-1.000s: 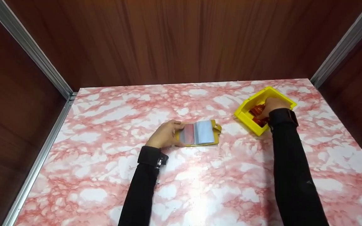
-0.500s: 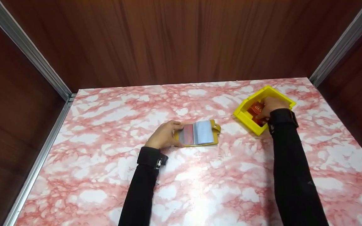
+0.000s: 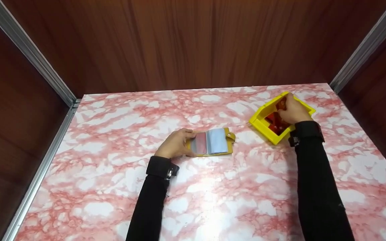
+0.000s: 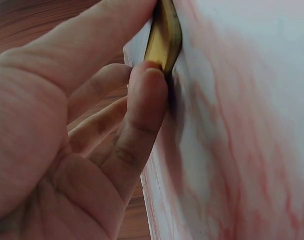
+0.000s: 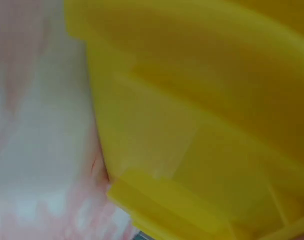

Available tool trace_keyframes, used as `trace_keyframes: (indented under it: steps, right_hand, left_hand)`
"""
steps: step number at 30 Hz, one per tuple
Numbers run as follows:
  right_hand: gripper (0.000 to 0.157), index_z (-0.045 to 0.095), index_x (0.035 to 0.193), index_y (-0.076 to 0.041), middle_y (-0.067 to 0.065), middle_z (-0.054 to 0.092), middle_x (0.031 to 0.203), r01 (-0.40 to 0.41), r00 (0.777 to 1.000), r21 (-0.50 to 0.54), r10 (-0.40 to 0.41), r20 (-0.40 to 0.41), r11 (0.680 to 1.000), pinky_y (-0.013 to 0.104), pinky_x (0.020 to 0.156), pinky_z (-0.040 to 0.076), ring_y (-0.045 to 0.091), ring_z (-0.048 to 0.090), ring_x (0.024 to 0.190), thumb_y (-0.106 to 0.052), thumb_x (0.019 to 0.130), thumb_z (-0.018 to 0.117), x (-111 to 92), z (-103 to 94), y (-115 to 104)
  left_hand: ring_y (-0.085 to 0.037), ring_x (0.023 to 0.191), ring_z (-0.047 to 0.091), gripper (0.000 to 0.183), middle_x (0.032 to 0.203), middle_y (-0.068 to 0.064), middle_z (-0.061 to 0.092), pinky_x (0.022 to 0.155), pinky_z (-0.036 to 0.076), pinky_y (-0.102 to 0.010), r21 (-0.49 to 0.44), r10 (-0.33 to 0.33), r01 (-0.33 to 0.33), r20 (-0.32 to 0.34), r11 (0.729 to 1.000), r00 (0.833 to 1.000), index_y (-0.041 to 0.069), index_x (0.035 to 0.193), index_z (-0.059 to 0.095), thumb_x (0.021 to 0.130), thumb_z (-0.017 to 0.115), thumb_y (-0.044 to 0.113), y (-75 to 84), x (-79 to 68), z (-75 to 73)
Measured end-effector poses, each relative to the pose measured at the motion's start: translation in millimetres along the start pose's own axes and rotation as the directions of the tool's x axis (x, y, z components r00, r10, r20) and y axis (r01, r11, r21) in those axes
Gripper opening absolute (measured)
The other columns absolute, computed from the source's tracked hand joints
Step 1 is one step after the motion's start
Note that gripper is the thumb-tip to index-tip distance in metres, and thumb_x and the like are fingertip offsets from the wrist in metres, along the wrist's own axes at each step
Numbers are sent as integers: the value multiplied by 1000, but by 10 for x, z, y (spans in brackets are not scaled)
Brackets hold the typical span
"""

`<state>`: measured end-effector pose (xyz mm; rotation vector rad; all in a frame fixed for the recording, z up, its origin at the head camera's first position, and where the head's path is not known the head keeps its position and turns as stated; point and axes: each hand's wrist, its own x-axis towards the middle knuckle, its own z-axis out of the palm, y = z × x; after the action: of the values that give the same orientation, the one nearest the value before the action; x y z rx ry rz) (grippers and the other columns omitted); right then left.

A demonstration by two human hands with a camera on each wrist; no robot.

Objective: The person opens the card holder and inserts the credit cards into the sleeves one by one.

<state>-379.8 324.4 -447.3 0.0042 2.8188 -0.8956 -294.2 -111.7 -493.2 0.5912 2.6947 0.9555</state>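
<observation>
My left hand [image 3: 174, 144] grips the left edge of an open yellow card holder [image 3: 231, 149] lying on the table, thumb along the near side and fingers along the far side. Clear sleeves show inside it, reddish on the left and pale blue on the right; a snap strap sticks out to the right. In the left wrist view, fingertips pinch the holder's yellow edge [image 4: 162, 42]. My right hand [image 3: 295, 110] reaches into a yellow plastic bin [image 3: 263, 129] and pinches a red card [image 3: 281, 104]. More red cards [image 3: 274, 121] lie in the bin. Only the bin's wall shows in the right wrist view.
The table [image 3: 112, 187] has a red-and-white marbled top. A dark wood-grain panel [image 3: 179, 43] stands behind it, with metal corner posts [image 3: 34, 50] and side panels at left and right.
My right hand has risen and shifted slightly right in the bin, bringing up a red card between thumb and fingers. The left hand and card holder have stayed in place.
</observation>
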Motion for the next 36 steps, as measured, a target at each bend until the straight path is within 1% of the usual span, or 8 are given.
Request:
trace_keyframes:
  steps: [3, 6, 9, 13, 19, 22, 29, 36]
  right_hand:
    - [69, 7, 160, 4, 40, 33, 153, 38, 998, 75, -34, -55, 996, 67, 116, 34, 53, 40, 137, -19, 108, 47, -39, -15, 14]
    - [57, 16, 156, 1, 38, 39, 148, 91, 985, 120, -72, -155, 989, 65, 116, 34, 52, 42, 134, -28, 112, 38, -90, 10, 13]
    - [50, 27, 148, 0, 35, 47, 136, 143, 959, 141, -102, -266, 980, 62, 108, 38, 49, 48, 123, -34, 113, 29, -136, 57, 1]
    - [46, 35, 140, 1, 32, 53, 126, 162, 935, 157, -101, -341, 974, 59, 97, 44, 46, 53, 110, -36, 113, 29, -161, 113, -9]
    - [44, 45, 136, 11, 36, 56, 127, 132, 916, 83, -90, -391, 988, 61, 107, 41, 48, 54, 117, -27, 112, 41, -127, 140, -7]
    - [44, 47, 135, 13, 38, 57, 127, 126, 905, 54, -93, -415, 991, 62, 107, 42, 51, 55, 118, -23, 111, 42, -103, 145, -19]
    - [39, 46, 129, 15, 43, 60, 115, 106, 874, -68, -126, -469, 992, 67, 93, 48, 59, 59, 107, -19, 111, 41, -91, 213, -37]
    - [33, 53, 121, 12, 37, 57, 112, 53, 822, -187, -149, -549, 981, 69, 89, 47, 59, 57, 101, -18, 110, 44, -96, 284, -47]
  left_hand:
    - [-36, 144, 48, 75, 155, -13, 51, 119, 40, -44, 3, -3, 3, 4, 1000, 1000, 6, 145, 60, 78, 93, 17, -8, -2, 0]
    - [-35, 144, 48, 75, 155, -13, 51, 119, 40, -44, 10, 3, -3, 3, 1000, 1000, 5, 144, 60, 78, 92, 16, -17, 4, -2]
    - [-35, 144, 47, 75, 156, -13, 51, 120, 40, -43, 8, -2, 2, 5, 1000, 1000, 4, 144, 60, 78, 92, 15, -18, 5, -9]
    - [-34, 145, 47, 75, 156, -13, 51, 120, 39, -43, 8, -2, 2, 5, 1000, 1000, 4, 144, 60, 77, 92, 14, -18, 7, -10]
    - [-34, 146, 46, 77, 156, -11, 51, 122, 37, -43, 11, -10, 10, 3, 1000, 1000, 6, 145, 59, 77, 93, 19, -6, 9, -12]
    - [-34, 146, 45, 77, 157, -10, 51, 122, 37, -43, 7, -14, 14, 1, 1000, 1000, 7, 145, 59, 77, 93, 19, 1, 3, -19]
    - [-33, 147, 45, 76, 157, -10, 50, 122, 36, -43, 22, -16, 16, 6, 1000, 1000, 8, 146, 59, 78, 93, 19, 6, -12, -16]
    - [-33, 146, 45, 76, 157, -10, 50, 122, 36, -43, 30, -16, 16, 11, 999, 1000, 7, 146, 58, 79, 92, 20, 27, -5, -4]
